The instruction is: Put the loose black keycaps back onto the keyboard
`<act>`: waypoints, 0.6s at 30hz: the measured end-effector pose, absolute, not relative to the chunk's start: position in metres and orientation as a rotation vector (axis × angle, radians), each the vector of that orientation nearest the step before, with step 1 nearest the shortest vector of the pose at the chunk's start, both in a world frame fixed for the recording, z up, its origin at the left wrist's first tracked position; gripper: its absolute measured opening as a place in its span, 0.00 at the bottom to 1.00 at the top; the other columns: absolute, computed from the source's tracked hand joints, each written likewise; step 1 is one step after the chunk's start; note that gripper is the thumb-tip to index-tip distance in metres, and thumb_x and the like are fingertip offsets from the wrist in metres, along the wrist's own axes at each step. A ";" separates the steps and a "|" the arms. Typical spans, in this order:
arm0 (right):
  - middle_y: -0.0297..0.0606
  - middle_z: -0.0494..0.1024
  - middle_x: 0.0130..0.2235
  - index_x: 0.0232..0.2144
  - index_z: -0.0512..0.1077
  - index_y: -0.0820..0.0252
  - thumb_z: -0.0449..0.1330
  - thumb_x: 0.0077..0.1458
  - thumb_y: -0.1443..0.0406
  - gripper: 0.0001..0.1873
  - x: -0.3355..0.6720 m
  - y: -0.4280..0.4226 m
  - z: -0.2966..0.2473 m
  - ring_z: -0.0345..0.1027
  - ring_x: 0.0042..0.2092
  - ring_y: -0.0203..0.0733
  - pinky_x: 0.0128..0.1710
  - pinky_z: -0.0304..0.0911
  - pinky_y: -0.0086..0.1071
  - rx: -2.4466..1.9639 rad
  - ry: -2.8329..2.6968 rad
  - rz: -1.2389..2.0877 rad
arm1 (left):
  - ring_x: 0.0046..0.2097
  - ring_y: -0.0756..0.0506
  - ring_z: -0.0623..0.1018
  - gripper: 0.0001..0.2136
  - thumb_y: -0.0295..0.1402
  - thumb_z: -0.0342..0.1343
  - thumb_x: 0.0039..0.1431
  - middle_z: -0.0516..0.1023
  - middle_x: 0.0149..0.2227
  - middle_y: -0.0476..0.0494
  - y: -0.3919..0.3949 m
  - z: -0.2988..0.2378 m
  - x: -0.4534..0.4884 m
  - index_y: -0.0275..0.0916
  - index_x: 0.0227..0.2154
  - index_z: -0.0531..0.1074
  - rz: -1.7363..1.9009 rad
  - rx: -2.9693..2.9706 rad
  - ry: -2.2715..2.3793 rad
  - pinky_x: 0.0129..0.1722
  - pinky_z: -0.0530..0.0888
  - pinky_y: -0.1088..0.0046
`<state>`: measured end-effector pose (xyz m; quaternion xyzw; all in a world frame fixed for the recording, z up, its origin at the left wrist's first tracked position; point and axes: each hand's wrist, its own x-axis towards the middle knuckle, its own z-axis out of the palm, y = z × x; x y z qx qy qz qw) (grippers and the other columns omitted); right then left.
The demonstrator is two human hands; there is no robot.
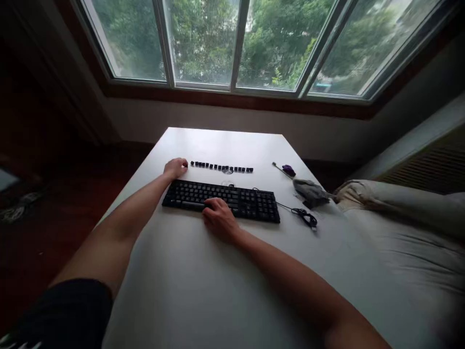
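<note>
A black keyboard (240, 198) lies across the middle of a white table (218, 281). Behind it runs a row of several loose black keycaps (221, 167). My left hand (175, 167) reaches past the keyboard's far left corner, at the left end of that row; its fingers are curled together, and what they pinch, if anything, is too small to make out. My right hand (219, 217) rests on the keyboard's front edge near its middle, fingers bent down onto the keys.
The keyboard's cable (305, 216) lies coiled at its right. A grey cloth (310, 191) and a small purple-tipped tool (288, 170) sit near the table's right edge. A bed with a pillow (381, 198) adjoins on the right. Windows stand behind.
</note>
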<state>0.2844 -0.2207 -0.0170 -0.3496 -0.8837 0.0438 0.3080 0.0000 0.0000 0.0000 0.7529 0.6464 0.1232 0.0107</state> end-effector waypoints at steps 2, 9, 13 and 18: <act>0.43 0.69 0.56 0.38 0.77 0.62 0.62 0.63 0.66 0.04 0.284 -0.221 -0.016 0.59 0.59 0.47 0.62 0.61 0.43 -0.932 -2.347 0.124 | 0.45 0.42 0.80 0.12 0.37 0.58 0.62 0.83 0.49 0.43 -0.003 0.005 -0.005 0.45 0.46 0.82 0.439 2.384 1.989 0.43 0.73 0.70; 0.44 0.69 0.57 0.39 0.77 0.61 0.61 0.65 0.65 0.06 0.284 -0.222 -0.017 0.59 0.59 0.47 0.62 0.61 0.44 -0.931 -2.351 0.114 | 0.42 0.45 0.80 0.14 0.42 0.58 0.63 0.85 0.46 0.46 -0.034 0.031 -0.048 0.45 0.46 0.83 0.453 2.458 1.703 0.44 0.73 0.72; 0.45 0.69 0.57 0.39 0.77 0.62 0.60 0.66 0.65 0.07 0.284 -0.222 -0.017 0.59 0.59 0.47 0.63 0.61 0.45 -0.928 -2.346 0.109 | 0.40 0.45 0.81 0.18 0.47 0.61 0.59 0.85 0.39 0.47 -0.062 0.039 -0.069 0.43 0.47 0.82 0.486 2.302 1.587 0.41 0.74 0.72; 0.44 0.69 0.56 0.38 0.77 0.62 0.59 0.66 0.65 0.08 0.283 -0.223 -0.016 0.59 0.59 0.47 0.62 0.62 0.44 -0.929 -2.340 0.091 | 0.41 0.43 0.81 0.16 0.47 0.61 0.58 0.85 0.38 0.46 -0.085 0.036 -0.072 0.44 0.41 0.83 0.418 2.299 1.472 0.43 0.75 0.71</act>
